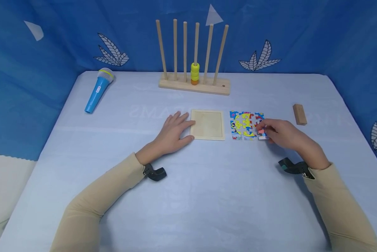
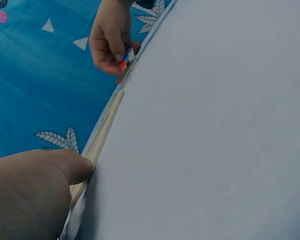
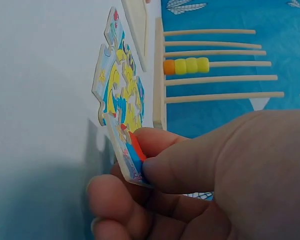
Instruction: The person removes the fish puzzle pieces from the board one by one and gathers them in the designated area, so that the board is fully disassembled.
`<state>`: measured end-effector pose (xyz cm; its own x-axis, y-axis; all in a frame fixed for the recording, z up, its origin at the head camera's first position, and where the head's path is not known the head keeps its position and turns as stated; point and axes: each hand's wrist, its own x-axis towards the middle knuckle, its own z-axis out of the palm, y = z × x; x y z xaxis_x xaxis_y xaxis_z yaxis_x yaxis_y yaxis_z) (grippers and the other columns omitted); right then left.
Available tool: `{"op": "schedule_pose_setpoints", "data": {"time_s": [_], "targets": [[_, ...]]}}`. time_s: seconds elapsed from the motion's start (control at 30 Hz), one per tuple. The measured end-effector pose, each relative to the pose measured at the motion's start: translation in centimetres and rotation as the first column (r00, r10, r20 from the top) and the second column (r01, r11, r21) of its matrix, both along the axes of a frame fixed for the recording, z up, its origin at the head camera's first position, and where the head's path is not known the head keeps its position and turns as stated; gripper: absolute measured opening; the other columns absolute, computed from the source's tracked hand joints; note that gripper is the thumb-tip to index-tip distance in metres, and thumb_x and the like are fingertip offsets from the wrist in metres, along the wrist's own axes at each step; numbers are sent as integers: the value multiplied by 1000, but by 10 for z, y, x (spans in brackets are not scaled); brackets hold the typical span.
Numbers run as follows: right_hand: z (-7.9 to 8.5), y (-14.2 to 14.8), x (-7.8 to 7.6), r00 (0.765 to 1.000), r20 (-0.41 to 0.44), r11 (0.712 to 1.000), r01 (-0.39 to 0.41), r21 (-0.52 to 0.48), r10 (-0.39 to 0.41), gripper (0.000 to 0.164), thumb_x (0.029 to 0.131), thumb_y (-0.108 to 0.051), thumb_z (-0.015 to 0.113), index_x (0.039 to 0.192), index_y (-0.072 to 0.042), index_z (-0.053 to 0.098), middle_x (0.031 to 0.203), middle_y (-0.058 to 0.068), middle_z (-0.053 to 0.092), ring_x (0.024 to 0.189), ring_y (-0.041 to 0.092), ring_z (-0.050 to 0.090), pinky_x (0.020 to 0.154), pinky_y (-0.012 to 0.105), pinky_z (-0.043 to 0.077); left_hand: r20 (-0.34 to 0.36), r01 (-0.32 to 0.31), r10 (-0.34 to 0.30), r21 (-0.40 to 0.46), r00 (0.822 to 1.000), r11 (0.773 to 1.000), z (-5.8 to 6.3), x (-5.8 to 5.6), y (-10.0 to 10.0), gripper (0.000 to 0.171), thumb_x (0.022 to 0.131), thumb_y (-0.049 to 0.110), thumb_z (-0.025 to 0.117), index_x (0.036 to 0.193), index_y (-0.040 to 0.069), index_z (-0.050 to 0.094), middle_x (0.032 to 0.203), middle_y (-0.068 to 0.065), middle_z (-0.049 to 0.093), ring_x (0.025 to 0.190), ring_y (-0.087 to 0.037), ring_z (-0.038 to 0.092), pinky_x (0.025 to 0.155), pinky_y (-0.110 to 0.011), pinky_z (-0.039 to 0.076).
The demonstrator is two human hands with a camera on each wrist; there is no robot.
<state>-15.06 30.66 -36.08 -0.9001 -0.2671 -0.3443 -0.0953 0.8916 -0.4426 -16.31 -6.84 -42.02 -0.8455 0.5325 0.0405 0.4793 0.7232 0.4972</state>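
My right hand pinches a jigsaw puzzle piece between thumb and fingers, tilted up at the near right corner of a colourful jigsaw puzzle. In the right wrist view the piece shows red, blue and pink on its face and a pale wooden edge. The other pieces of the puzzle lie flat on the table, with yellow shapes in the middle. To the left is a square wooden puzzle frame with a bare inside. My left hand rests at its left edge, fingers spread, the thumb touching the near corner.
A wooden peg rack stands at the back, with yellow and orange beads on one peg. A blue toy microphone lies at the back left. On the right is a small wooden block. Blue cloth hangs behind the table.
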Motion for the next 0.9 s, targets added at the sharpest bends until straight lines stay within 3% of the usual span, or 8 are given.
{"op": "schedule_pose_setpoints", "data": {"time_s": [0.3,0.63,0.9], "targets": [[-2,0,0,1000,12,1000,-5,-19,5,25,104,-4,48,125,-1,60,98,17,60,72,20,54,61,29,42,7,-1,1,-7,1000,1000,5,1,2,56,98,35,61,148,11,54,165,-19,34,158,-43,18,126,-64,12],[-4,-1,-2,998,39,999,47,4,-47,19,103,-10,53,119,1,48,84,14,59,70,21,54,61,33,44,9,1,-1,-4,1000,1000,6,1,1,57,97,35,63,147,10,54,165,-20,34,157,-43,18,126,-64,12],[-5,-2,-3,996,43,996,74,41,-76,19,101,-9,55,114,3,48,86,15,60,71,22,54,61,33,45,7,1,-1,1,1000,1000,3,0,-1,56,97,34,62,147,10,55,164,-20,35,157,-44,19,126,-65,13]]}}
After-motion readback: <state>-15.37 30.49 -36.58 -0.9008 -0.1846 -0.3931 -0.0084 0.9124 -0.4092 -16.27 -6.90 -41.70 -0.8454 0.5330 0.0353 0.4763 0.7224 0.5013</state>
